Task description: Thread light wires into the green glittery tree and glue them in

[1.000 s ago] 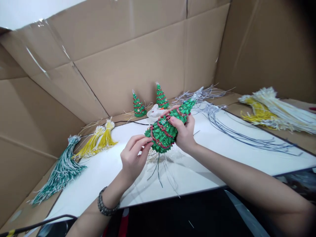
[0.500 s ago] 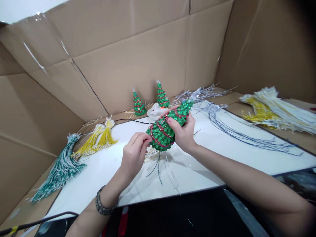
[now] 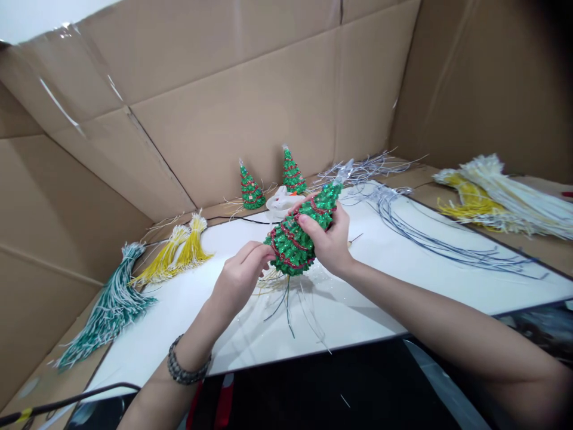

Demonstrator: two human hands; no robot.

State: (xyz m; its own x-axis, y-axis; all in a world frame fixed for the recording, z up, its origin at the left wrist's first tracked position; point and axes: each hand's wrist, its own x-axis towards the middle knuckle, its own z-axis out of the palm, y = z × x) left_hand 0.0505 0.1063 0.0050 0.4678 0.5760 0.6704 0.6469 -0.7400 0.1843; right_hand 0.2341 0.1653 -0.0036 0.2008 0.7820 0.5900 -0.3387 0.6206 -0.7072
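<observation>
A small green beaded Christmas tree (image 3: 293,242) with red garland and a clear tip leans to the right over the white board. My right hand (image 3: 329,236) is wrapped round its upper part, thumb on the near side. At the lower left edge, the fingers of my left hand (image 3: 246,266) are pinched together against the tree; what lies between them is too small to make out. Loose green wire ends (image 3: 287,304) hang under the base. Behind the tree sits a white tool (image 3: 282,200), partly hidden, that looks like a glue gun.
Two finished-looking trees (image 3: 251,190) stand at the back by the cardboard wall (image 3: 250,101). Teal (image 3: 110,304) and yellow (image 3: 194,242) strand bundles lie left; white bundles (image 3: 505,191) and bluish wires (image 3: 430,239) lie right. The white board (image 3: 380,292) ends at the front edge.
The tree and my right hand have shifted slightly left, its tip now a little further left. My left hand stays pinched at the tree's lower edge.
</observation>
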